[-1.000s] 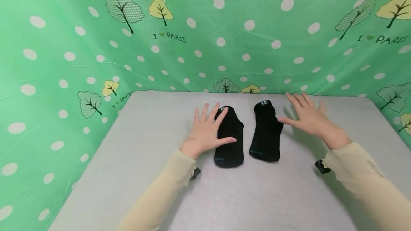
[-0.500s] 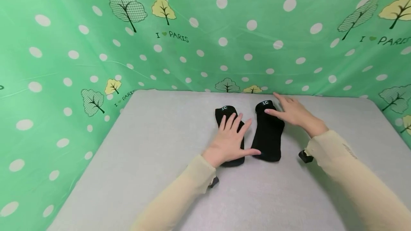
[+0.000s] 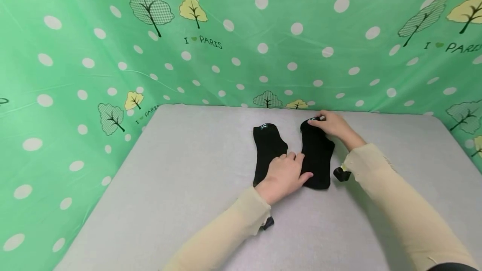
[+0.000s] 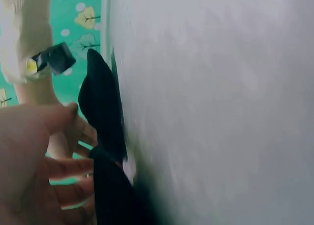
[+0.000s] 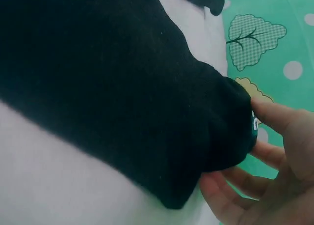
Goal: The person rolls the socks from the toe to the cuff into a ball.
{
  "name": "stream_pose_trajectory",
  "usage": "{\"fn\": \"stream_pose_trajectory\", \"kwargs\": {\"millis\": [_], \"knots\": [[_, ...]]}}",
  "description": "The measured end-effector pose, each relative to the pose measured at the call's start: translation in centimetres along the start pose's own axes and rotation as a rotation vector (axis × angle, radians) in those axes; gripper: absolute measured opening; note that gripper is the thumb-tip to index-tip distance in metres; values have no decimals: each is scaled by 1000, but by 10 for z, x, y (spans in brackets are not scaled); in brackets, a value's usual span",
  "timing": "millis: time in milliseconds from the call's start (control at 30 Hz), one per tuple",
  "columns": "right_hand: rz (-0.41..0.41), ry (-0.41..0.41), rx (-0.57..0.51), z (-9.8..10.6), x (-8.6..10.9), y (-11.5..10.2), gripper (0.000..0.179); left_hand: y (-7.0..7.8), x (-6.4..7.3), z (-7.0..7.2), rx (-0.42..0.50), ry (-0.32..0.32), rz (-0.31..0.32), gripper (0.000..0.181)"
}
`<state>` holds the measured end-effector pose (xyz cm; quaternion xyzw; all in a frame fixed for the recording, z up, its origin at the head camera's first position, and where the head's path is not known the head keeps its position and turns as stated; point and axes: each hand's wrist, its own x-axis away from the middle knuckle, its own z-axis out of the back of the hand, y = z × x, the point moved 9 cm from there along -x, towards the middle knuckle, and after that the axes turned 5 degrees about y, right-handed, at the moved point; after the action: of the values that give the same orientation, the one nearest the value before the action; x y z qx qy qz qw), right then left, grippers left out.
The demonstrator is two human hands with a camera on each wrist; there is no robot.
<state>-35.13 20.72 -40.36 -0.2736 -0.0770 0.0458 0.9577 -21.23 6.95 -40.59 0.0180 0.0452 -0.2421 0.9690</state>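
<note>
Two black ankle socks with white letters on their cuffs lie side by side, toes toward me. Over the lower part of the left sock is my left hand. Its fingers are slightly bent, and its fingertips lie at the left edge of the right sock. That hand hides the left sock's toe. My right hand is at the right sock's cuff. The thumb lies on top and the fingers curl behind the rim, pinching it. In the left wrist view, thumb and fingers stand apart beside black fabric.
A light grey cloth covers the table. Behind it and on the left hangs a green curtain with white dots and printed trees. Small black cameras sit on both wrists, the right one close beside the right sock.
My left hand has moved right and toward me, from the left sock's upper part to between the socks. My right hand has come left onto the right sock's cuff and taken hold.
</note>
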Motion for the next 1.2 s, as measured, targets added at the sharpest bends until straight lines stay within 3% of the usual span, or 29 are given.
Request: {"fn": "stream_pose_trajectory", "kwargs": {"millis": [200,300,433,600,800,933,1033,1200], "knots": [[-122,1,-241,-1,0,8,47,0,-2,-4,108,-8,105,51],[-165,8,-362,1,2,8,44,-2,-3,-6,235,-19,150,53],[-165,20,-437,6,6,1,40,-7,-1,-6,462,-13,165,52],[-106,-12,-461,7,8,-17,30,-21,8,0,708,-43,159,51],[-32,-80,-431,0,8,-44,26,-46,21,7,898,-66,166,44],[-9,-130,-517,-7,7,-61,24,-66,31,6,1035,-123,200,41],[-8,-147,-588,-12,5,-71,23,-80,39,4,1086,-174,232,41],[-16,-166,-603,-24,2,-84,29,-100,50,-2,1109,-224,293,42]]}}
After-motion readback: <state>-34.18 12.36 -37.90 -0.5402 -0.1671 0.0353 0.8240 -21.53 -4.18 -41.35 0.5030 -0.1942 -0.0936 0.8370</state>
